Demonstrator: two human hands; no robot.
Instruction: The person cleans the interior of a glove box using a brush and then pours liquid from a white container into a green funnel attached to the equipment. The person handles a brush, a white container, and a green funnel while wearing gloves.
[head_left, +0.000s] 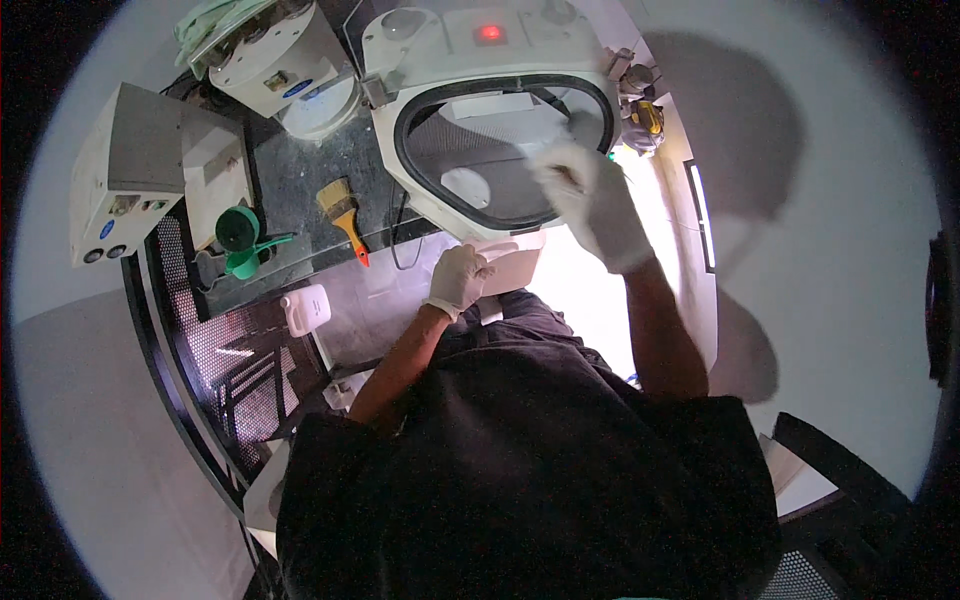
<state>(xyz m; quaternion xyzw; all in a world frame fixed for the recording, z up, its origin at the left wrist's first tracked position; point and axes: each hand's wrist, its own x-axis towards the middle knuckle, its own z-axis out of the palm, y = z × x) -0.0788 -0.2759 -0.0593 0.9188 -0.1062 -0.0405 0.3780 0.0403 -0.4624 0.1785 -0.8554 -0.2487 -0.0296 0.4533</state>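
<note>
My left hand (460, 281), in a white glove, is closed at the left edge of a pale, flat panel (514, 272) below the front of a white machine (420, 100). My right hand (588, 200), gloved too, is raised in front of the machine's oval, black-rimmed opening (403, 140), near its right side. Its fingers look curled and slightly blurred, and I cannot make out what is in them. A white block and a rounded pale piece (466, 187) show within the opening. A red light (490, 33) glows on the machine's top.
A flat brush (343, 215) with an orange-tipped handle lies on the dark bench (300, 180). Green cups (239, 232) stand at its front left corner, near another white machine (125, 180). A white jug (306, 309) is lower down. A wall (830, 220) rises on the right.
</note>
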